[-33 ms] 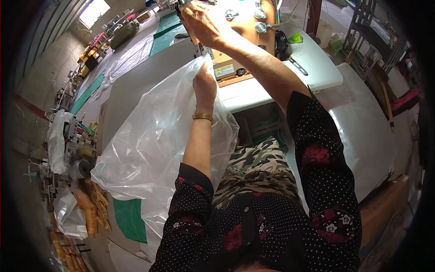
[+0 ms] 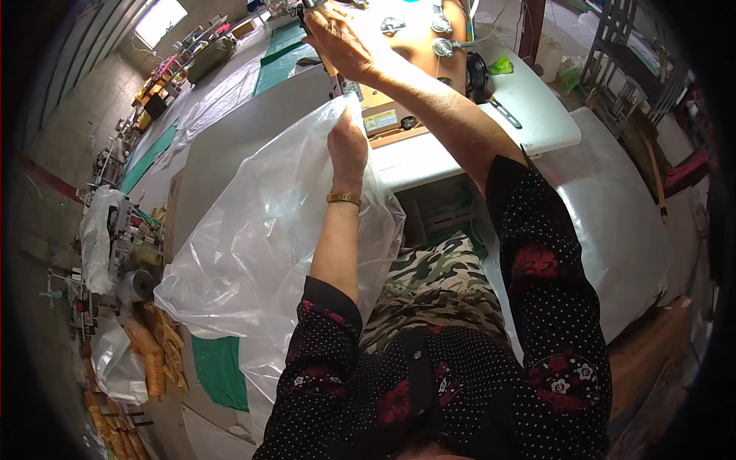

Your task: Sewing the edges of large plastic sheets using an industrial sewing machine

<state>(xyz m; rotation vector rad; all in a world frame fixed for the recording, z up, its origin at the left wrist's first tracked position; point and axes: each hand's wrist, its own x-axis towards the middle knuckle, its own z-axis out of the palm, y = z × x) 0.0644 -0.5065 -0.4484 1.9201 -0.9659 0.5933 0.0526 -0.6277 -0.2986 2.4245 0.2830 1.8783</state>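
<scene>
My left hand (image 2: 349, 142) is raised in front of me and pinches the top edge of a large clear plastic bag (image 2: 261, 238), which hangs down over my left side and lap. My right hand (image 2: 341, 38) reaches far forward to the head of a tan sewing machine (image 2: 414, 46). Its fingers curl around a small metal part at the top edge of the view, and the grip itself is hidden. The machine stands on a white table (image 2: 529, 107), directly beyond the bag's top edge.
A long grey worktable (image 2: 230, 146) with green mats (image 2: 280, 50) and clear film runs away at the left. Cluttered shelves and bags of orange items (image 2: 146, 360) stand at the lower left. A clear plastic sheet (image 2: 613, 222) and a cardboard box (image 2: 644, 360) lie to my right.
</scene>
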